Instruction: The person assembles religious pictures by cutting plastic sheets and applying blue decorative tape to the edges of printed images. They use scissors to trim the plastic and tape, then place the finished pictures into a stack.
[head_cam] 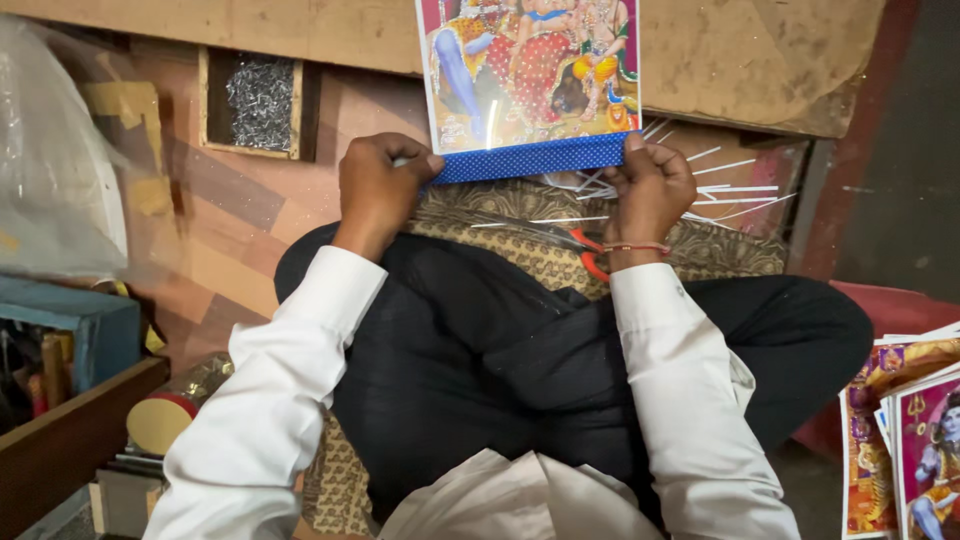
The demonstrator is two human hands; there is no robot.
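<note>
The person is sitting cross-legged and holding a glossy colour print [530,70] by its lower edge, where a blue dotted strip [530,158] is running across the full width. The left hand [378,185] is gripping the strip's left end, its fingers [400,160] curled shut around what looks like a thin pale rod poking out there. The right hand [650,185] is pinching the strip's right end, thumb pressed on top and the other fingers folded under.

The print is likely to be light, thin and floppy; the sheen suggests a slick face that creases easily, so taking it by the strip at both ends, as now, looks the safest hold. The strip seems soft, like tape or ribbon.

Just below the strip, thin white sticks [735,180] are lying fanned out on a patterned cloth [520,255], and orange-handled scissors [590,250] are resting beside the right wrist. Left of the print, a small wooden box of metal tacks [260,100] is sitting on a brown board surface.

The print's top is being cut off by the frame. Whether the strip is glued or only folded over cannot be told. More prints [910,430] are partly showing far right of the strip.
</note>
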